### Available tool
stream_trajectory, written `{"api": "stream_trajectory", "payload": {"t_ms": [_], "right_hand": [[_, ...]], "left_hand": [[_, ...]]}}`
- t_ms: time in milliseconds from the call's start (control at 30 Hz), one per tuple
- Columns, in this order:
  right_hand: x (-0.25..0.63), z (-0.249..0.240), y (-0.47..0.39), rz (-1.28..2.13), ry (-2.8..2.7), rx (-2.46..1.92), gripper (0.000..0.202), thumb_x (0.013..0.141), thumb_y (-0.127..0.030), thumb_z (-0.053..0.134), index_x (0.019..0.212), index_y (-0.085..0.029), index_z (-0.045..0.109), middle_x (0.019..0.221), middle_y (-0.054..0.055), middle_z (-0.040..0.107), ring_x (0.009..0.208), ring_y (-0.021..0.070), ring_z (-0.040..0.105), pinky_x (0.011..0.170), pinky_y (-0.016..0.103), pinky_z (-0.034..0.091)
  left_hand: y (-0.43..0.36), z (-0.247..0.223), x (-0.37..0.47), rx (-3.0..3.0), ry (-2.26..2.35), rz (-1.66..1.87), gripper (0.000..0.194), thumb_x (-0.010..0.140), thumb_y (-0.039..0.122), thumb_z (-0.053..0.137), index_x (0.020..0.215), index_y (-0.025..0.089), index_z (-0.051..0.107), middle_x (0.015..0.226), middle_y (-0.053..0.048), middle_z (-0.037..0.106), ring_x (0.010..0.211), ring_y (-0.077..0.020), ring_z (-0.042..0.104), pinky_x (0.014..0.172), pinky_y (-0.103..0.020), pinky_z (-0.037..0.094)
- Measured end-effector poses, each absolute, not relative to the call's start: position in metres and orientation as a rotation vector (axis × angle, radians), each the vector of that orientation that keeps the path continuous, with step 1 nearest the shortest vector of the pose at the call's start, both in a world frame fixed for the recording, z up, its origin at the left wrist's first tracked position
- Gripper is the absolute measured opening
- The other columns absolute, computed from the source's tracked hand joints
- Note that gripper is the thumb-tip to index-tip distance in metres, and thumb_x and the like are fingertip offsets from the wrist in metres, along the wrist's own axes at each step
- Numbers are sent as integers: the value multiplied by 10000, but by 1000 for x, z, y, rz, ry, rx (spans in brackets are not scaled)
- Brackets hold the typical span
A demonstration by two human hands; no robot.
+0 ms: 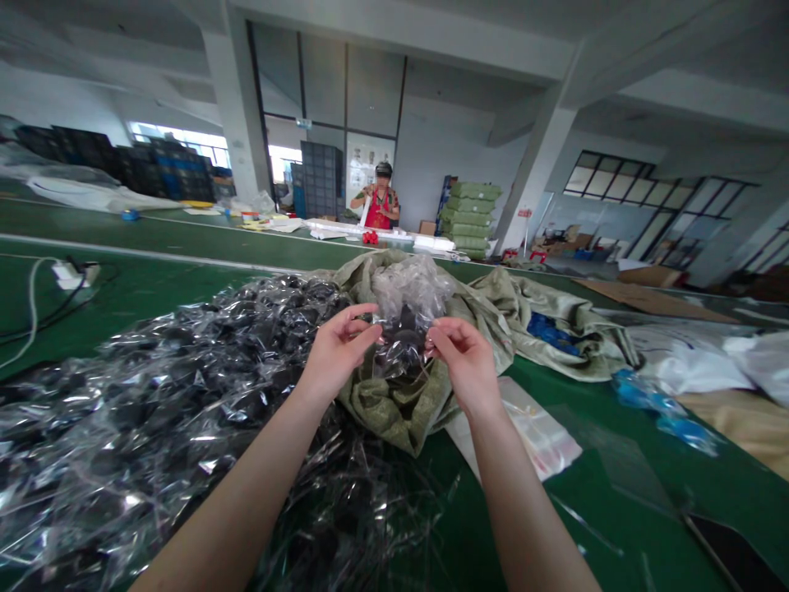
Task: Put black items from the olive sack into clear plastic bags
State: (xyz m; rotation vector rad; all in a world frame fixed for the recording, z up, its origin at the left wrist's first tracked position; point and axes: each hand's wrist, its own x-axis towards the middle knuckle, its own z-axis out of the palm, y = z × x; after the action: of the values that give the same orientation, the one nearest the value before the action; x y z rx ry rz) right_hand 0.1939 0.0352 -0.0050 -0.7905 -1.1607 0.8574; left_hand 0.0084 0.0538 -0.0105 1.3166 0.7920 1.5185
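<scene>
One head-worn view, facing forward and down, close over the green table [154, 289], far wall [431, 148] beyond

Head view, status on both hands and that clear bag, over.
Left hand at clear bag, grip unclear; right hand pinching its edge. Dark contents inside; green sack beneath. Bagged heap beside left forearm.

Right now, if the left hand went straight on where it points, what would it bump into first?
The left hand would probably meet the clear bag with something black inside. The bag's edge looks right next to that hand, though I can't tell whether they already touch.
</scene>
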Motion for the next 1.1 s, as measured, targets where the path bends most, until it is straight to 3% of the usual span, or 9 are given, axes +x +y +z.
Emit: {"api": "stream_trajectory", "payload": {"t_ms": [67, 167, 300, 567, 767, 933, 1100], "right_hand": [[195, -4, 34, 866, -1172, -783, 242, 704, -311, 775, 905, -216, 679, 673, -38, 655, 611, 106, 603, 569, 223, 528], [196, -3, 33, 890, -1191, -777, 247, 708, -294, 757, 940, -232, 701, 689, -41, 653, 626, 109, 603, 583, 231, 527], [200, -2, 34, 941, -1151, -752, 133, 676, -267, 759, 797, -221, 726, 666, -30, 646, 624, 112, 595, 591, 238, 531], [203, -4, 37, 1015, -1096, -727, 50, 635, -192, 727, 682, -209, 720, 648, -23, 657, 587, 109, 587, 579, 241, 517], [202, -4, 37, 1037, -1159, -677, 57, 666, -183, 682, 653, -217, 726, 647, -17, 646, 606, 115, 582, 623, 262, 512], [203, -5, 37, 989, -1235, -651, 98, 713, -194, 654, 650, -218, 725, 736, -9, 632, 666, 115, 568, 637, 250, 482], [201, -5, 36, 966, -1271, -628, 110, 737, -209, 653, 666, -226, 736, 778, -8, 615, 677, 116, 553, 652, 258, 474]], "left_hand": [[54, -11, 8, 1319, 782, 1503, 387, 704, 326, 762, 1057, 181, 699, 630, 30, 644, 399, -29, 347, 389, -174, 215], [53, -11, 8, 1315, 799, 1519, 272, 696, 315, 758, 911, 148, 744, 614, 9, 650, 393, -26, 333, 389, -186, 208], [52, -9, 10, 1235, 778, 1539, 214, 658, 281, 769, 817, 139, 751, 553, 15, 623, 376, -20, 302, 387, -188, 175], [54, -13, 13, 1197, 654, 1477, 248, 668, 232, 746, 900, 146, 740, 581, 7, 634, 369, -10, 274, 386, -179, 150], [51, -13, 14, 1191, 582, 1467, 79, 693, 221, 707, 711, 147, 683, 422, 73, 431, 359, -25, 267, 385, -180, 157], [46, -9, 11, 1239, 532, 1339, 216, 783, 363, 672, 789, 150, 641, 428, 104, 311, 359, -21, 191, 376, -171, 109], [46, -9, 14, 1338, 634, 1408, 334, 693, 355, 795, 837, 173, 555, 656, 74, 520, 384, 5, 305, 361, -152, 173]]}}
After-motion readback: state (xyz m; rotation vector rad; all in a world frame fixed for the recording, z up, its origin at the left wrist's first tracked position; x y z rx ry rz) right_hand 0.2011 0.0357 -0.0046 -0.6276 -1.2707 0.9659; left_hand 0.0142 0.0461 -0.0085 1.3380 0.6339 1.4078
